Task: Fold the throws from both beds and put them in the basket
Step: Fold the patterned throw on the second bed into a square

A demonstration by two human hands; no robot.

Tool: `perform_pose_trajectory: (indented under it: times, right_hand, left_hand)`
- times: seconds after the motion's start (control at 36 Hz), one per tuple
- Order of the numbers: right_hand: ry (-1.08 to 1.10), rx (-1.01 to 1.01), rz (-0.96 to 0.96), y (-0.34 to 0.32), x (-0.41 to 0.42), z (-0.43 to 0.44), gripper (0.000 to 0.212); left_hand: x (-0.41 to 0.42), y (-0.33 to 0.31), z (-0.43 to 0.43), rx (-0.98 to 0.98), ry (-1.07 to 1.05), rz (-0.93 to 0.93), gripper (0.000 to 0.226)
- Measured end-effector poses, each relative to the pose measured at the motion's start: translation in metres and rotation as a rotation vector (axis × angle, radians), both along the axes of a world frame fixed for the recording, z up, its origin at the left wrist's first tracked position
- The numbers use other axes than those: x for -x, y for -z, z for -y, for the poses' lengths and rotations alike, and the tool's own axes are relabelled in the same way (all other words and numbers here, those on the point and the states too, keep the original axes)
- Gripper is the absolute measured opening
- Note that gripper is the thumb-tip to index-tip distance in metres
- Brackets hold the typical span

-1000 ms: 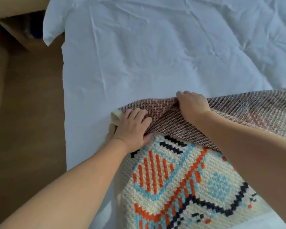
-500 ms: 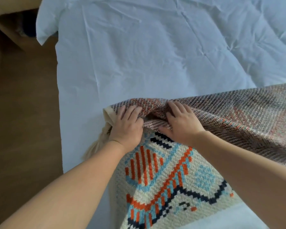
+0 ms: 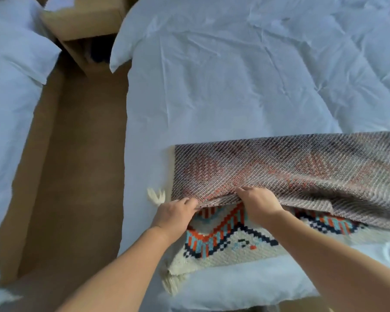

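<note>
Two beds in view. Left bed (image 3: 7, 122), at 9 o'clock: smooth white linen, one plump pillow (image 3: 20, 52) at its head. Between the beds runs a strip of matte brown floor (image 3: 77, 165), from 11 down to 7 o'clock. At 11 o'clock stands one boxy nightstand (image 3: 83, 23) of pale wood, with an open shelf below holding something dark, too blurred to tell. Right bed (image 3: 245, 91) fills 12 through 5 o'clock, with soft, heavily creased white bedding. A second pillow (image 3: 131, 37) overhangs the bed's corner beside the nightstand. One throw (image 3: 291, 167) lies on this bed at 4 o'clock, near its foot edge, doubled over on itself. It is a thick, coarse weave. The upper layer shows the reverse side: muted grey-brown diagonal ribbing with faint orange showing through. The lower layer shows the face: a cream ground with stepped zigzags in orange, teal and navy. One cream tassel (image 3: 156, 195) splays on the sheet at the throw's 9 o'clock side, and a fringed cream corner sits at its 7 o'clock. Two bare forearms enter from 6 o'clock. Left hand (image 3: 173, 215) is curled, grasping the near hem of the upper layer. Right hand (image 3: 259, 203), just beside it at 3 o'clock, grips the same hem, knuckles up, fingertips tucked into the fabric.
</note>
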State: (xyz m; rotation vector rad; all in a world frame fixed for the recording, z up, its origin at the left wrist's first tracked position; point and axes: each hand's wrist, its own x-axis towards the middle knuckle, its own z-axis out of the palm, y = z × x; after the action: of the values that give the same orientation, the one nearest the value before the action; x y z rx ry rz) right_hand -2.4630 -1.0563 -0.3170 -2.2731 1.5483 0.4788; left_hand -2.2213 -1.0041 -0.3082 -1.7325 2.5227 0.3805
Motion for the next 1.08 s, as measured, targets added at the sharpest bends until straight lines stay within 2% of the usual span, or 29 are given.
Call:
perform_pose_trajectory:
  times: [0.08, 0.17, 0.25, 0.39, 0.47, 0.58, 0.69, 0.86, 0.97, 1.08]
  right_hand:
    - [-0.027, 0.011, 0.030, 0.005, 0.013, -0.017, 0.041]
    - [-0.038, 0.020, 0.033, 0.006, 0.028, -0.033, 0.024]
    - [-0.065, 0.004, 0.021, 0.006, 0.045, -0.050, 0.021]
    - [-0.140, -0.023, -0.019, 0.002, 0.060, -0.085, 0.041]
    - [-0.166, -0.015, -0.037, 0.003, 0.058, -0.103, 0.044]
    - [-0.188, 0.015, -0.051, 0.023, 0.050, -0.124, 0.041]
    - [-0.203, 0.046, -0.125, 0.046, 0.048, -0.131, 0.048]
    - [-0.078, 0.118, -0.219, 0.059, 0.082, -0.130, 0.053]
    - [0.018, 0.154, -0.216, 0.060, 0.115, -0.121, 0.055]
    - [0.084, 0.194, -0.188, 0.066, 0.149, -0.110, 0.055]
  left_hand:
    - [0.003, -0.006, -0.031, -0.127, -0.072, -0.006, 0.014]
    - [0.007, -0.007, -0.060, -0.106, -0.129, -0.036, 0.027]
    - [0.013, -0.002, -0.086, -0.103, -0.168, -0.059, 0.041]
    - [0.016, 0.003, -0.116, -0.054, -0.163, -0.045, 0.043]
    - [0.014, 0.006, -0.128, -0.041, -0.143, -0.014, 0.039]
    - [0.007, 0.029, -0.141, -0.114, -0.177, -0.008, 0.047]
    - [0.005, 0.055, -0.144, -0.216, -0.210, 0.085, 0.047]
    - [0.030, 0.086, -0.143, -0.137, -0.197, 0.155, 0.045]
    - [0.069, 0.086, -0.129, -0.064, -0.070, 0.134, 0.058]
    - [0.129, 0.094, -0.111, -0.091, 0.023, 0.092, 0.071]
